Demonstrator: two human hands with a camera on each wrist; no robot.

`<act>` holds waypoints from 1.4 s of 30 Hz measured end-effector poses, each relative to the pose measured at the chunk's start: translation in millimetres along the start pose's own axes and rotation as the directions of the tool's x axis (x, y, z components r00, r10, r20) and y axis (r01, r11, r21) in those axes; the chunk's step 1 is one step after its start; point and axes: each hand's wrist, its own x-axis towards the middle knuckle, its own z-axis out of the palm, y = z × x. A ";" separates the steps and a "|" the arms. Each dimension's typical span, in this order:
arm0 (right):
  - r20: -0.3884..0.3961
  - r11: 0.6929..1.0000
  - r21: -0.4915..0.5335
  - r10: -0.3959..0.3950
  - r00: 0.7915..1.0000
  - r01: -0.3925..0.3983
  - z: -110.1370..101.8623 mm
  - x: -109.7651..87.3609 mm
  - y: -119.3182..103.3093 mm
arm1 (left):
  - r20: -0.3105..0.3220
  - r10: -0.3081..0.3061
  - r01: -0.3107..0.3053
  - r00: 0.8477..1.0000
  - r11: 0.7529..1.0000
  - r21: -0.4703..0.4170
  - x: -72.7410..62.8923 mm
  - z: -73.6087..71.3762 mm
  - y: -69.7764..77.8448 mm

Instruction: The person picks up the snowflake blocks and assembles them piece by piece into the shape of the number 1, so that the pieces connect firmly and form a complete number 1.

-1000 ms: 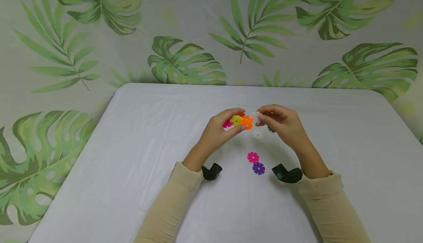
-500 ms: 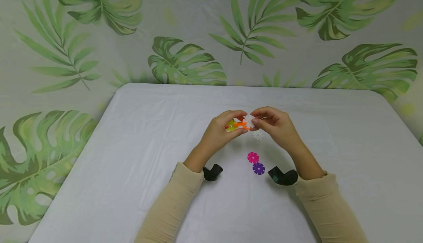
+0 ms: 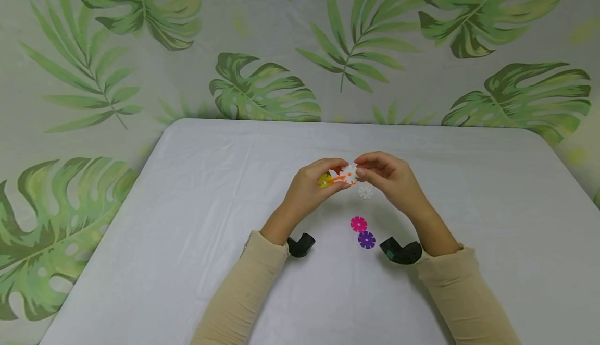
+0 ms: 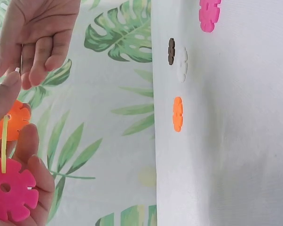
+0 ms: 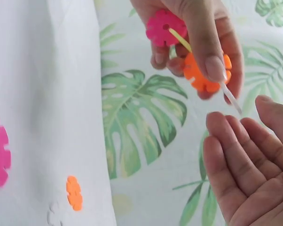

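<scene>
My left hand (image 3: 309, 181) pinches a short chain of notched plastic discs above the table. In the right wrist view the chain shows a pink disc (image 5: 162, 30), a yellow disc (image 5: 180, 40) seen edge-on, an orange disc (image 5: 202, 77) and a white disc (image 5: 231, 100) at the end, by the left thumb. My right hand (image 5: 249, 162) is beside the white disc, thumb and fingers spread, with a small gap to its edge. From the head view, the right thumb overlaps that white disc (image 3: 348, 173), which faces the camera; the pink one is hidden by the left hand.
On the white table (image 3: 211, 188) lie a loose white disc (image 3: 365, 192), a pink disc (image 3: 358, 224) and a purple disc (image 3: 366, 239). The left wrist view adds a brown disc (image 4: 171, 51) and an orange disc (image 4: 177, 114). A leaf-patterned cloth (image 3: 262, 84) hangs behind.
The right hand has brought the white disc leftward against the orange one, and its fingers have come off it. The chain has turned in the left hand, which has hardly shifted.
</scene>
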 end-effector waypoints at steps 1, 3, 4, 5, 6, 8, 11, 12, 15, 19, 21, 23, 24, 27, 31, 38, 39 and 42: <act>-0.008 1.000 -0.014 -0.001 1.000 0.001 -2.3 -0.1 -0.3 | -0.004 -0.001 0.001 1.000 1.000 0.001 0.0 -0.4 -0.3; -0.019 1.000 -0.031 0.005 1.000 -0.005 -7.6 -0.4 -0.2 | -0.009 -0.006 0.006 1.000 1.000 0.004 0.2 -1.3 -0.7; -0.029 0.999 -0.031 0.015 0.999 -0.016 -10.4 -0.7 0.0 | -0.011 -0.010 0.010 1.000 1.000 0.004 0.2 -1.8 -0.8; -0.038 0.999 -0.029 0.027 0.999 -0.028 -13.3 -0.9 0.6 | -0.014 -0.012 0.012 1.000 1.000 0.005 0.3 -2.1 -0.9; -0.041 0.999 -0.038 0.030 0.999 -0.031 -16.5 -1.1 1.3 | -0.015 -0.014 0.014 1.000 1.000 0.006 0.3 -2.4 -0.9; -0.046 0.999 -0.045 0.027 0.999 -0.029 -22.7 -1.6 4.3 | -0.019 -0.010 0.010 1.000 1.000 0.010 0.3 -2.5 -1.6; -0.048 0.999 -0.049 0.015 0.999 -0.017 -31.8 -2.0 11.6 | -0.024 0.001 0.000 1.000 1.000 0.016 0.2 -3.1 -2.0; -0.047 0.998 -0.056 0.013 0.999 -0.015 -34.6 -2.4 14.2 | -0.026 0.005 -0.005 1.000 1.000 0.016 0.2 -3.4 -2.1; -0.047 0.998 -0.059 0.027 0.999 -0.029 -42.3 -3.9 22.5 | -0.031 0.017 -0.017 0.999 1.000 0.018 0.2 -4.1 -2.7; -0.055 0.996 -0.076 0.039 0.998 -0.043 -50.4 -5.8 33.0 | -0.039 0.022 -0.022 0.999 1.000 0.016 0.2 -4.5 -4.1; -0.057 0.996 -0.075 0.046 0.997 -0.050 -53.8 -6.6 38.0 | -0.043 0.022 -0.022 0.999 1.000 0.012 0.1 -4.6 -4.6; -0.061 0.995 -0.075 0.064 0.996 -0.069 -56.8 -7.7 43.2 | -0.044 0.021 -0.021 0.999 1.000 0.009 0.1 -4.8 -4.6; -0.061 0.993 -0.081 0.077 0.995 -0.081 -58.4 -8.1 46.3 | -0.044 0.021 -0.021 0.999 1.000 0.008 0.1 -4.8 -4.6; -0.065 0.986 -0.104 0.126 0.990 -0.133 -61.8 -10.0 54.7 | -0.041 0.018 -0.018 0.999 1.000 0.003 0.1 -5.1 -4.5; -0.067 0.974 -0.117 0.188 0.980 -0.195 -65.1 -12.7 65.7 | -0.040 0.013 -0.013 0.999 1.000 -0.004 0.2 -5.2 -5.1; -0.038 0.962 -0.149 0.227 0.973 -0.230 -69.5 -17.8 84.2 | -0.042 0.016 -0.016 0.999 1.000 -0.012 0.6 -5.4 -5.5; -0.034 0.958 -0.159 0.237 0.971 -0.239 -69.9 -18.7 86.5 | -0.044 0.017 -0.018 0.999 1.000 -0.011 0.7 -5.6 -5.3; -0.022 0.948 -0.194 0.253 0.967 -0.252 -71.0 -21.5 92.7 | -0.049 0.023 -0.023 0.999 1.000 -0.014 0.9 -5.6 -5.2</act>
